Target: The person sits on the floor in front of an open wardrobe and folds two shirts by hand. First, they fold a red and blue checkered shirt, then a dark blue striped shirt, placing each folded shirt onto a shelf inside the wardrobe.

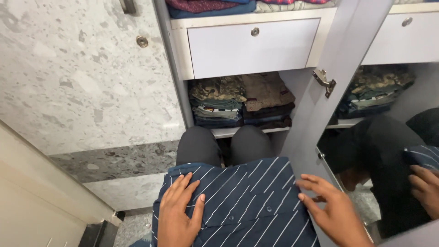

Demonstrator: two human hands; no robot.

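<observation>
A dark blue shirt with thin white diagonal stripes (242, 201) lies spread over my lap, across my knees in dark trousers (224, 144). My left hand (178, 212) rests flat on the shirt's left side, fingers apart. At the shirt's right edge my right hand (331, 210) lies with fingers spread, next to the open wardrobe door. Neither hand grips anything.
In front of me an open wardrobe holds folded clothes (240, 100) on a low shelf, under a white drawer (254, 45) with a round lock. The mirrored door (379, 137) stands open on the right, reflecting my legs and hand. A speckled panel (82, 77) is left.
</observation>
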